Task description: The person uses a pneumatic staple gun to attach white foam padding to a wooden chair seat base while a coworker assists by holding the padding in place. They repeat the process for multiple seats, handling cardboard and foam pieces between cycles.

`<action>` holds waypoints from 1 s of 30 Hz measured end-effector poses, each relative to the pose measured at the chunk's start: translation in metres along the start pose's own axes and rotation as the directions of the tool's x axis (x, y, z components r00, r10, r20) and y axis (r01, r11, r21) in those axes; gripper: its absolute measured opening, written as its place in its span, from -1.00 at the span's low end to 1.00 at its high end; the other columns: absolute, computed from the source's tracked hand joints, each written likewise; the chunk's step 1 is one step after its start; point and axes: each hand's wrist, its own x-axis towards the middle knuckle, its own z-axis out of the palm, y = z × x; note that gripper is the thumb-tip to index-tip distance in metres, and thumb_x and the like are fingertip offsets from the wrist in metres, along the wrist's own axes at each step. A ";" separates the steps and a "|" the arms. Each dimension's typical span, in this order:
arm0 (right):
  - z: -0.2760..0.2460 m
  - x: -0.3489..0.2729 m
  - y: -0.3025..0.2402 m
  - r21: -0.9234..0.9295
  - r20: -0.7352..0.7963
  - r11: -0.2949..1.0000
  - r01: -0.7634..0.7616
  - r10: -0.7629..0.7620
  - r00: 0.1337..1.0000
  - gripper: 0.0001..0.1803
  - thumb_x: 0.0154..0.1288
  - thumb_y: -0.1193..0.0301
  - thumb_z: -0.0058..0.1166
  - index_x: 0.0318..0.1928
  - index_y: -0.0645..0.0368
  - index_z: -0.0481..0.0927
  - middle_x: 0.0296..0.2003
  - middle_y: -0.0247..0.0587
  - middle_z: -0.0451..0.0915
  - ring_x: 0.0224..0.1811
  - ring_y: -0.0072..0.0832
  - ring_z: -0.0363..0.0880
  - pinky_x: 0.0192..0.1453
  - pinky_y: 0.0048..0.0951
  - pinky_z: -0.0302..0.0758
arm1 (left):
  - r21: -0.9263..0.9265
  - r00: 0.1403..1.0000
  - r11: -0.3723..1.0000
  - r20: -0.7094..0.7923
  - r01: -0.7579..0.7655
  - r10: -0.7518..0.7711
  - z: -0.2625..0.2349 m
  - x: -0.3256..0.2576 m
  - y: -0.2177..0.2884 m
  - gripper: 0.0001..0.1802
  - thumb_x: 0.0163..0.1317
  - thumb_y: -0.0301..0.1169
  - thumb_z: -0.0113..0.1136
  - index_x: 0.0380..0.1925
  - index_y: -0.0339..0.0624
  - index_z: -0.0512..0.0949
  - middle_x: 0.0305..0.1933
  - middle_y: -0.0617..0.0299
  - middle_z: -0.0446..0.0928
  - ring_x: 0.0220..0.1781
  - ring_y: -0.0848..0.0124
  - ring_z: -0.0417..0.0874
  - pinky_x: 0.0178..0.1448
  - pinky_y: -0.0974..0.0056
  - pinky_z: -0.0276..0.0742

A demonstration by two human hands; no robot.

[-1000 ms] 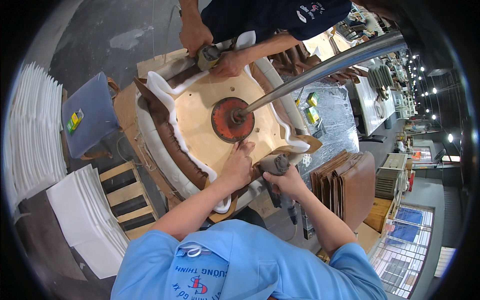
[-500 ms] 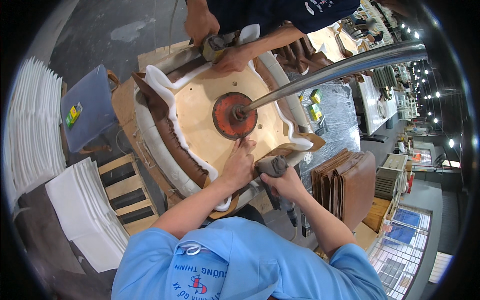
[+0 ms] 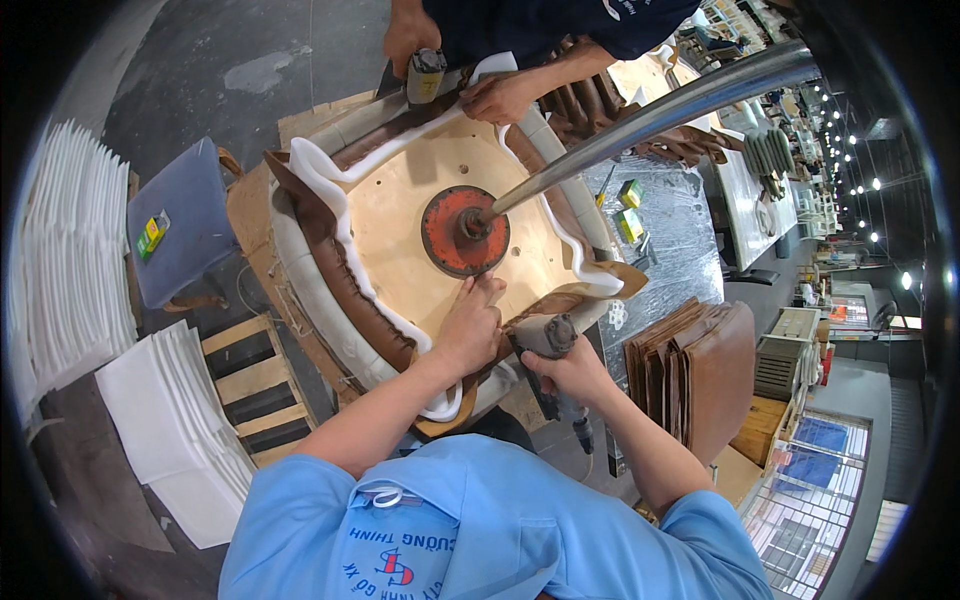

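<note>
An upturned round seat lies in front of me, its plywood underside up, with brown leather and white foam folded over the rim. A red metal plate with a chrome column sits at its centre. My left hand presses flat on the plywood near the front rim. My right hand grips a grey staple gun at the seat's edge. Across the seat, another person's hands hold the cover and a second staple gun.
A stack of brown leather pieces stands to my right. White foam sheets and a wooden pallet lie at my left, with a grey box holding a small yellow-green packet. Small green boxes rest on the bench.
The view has shifted so the seat sits lower in frame. My hands stay at the front rim with the staple gun; the other person's hands moved slightly along the far rim.
</note>
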 end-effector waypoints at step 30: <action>0.023 -0.009 0.005 0.080 -0.025 0.996 0.024 -0.022 0.999 -0.66 0.46 0.29 0.45 0.03 0.27 0.69 -0.32 -0.27 0.68 -0.53 -0.44 0.65 -0.46 -0.34 0.56 | -0.724 0.722 0.537 -0.078 0.433 -0.687 -0.067 -0.218 0.035 -0.86 0.55 -0.49 0.32 0.00 -0.26 0.76 -0.04 0.36 0.73 -0.07 0.59 0.64 0.10 0.39 0.58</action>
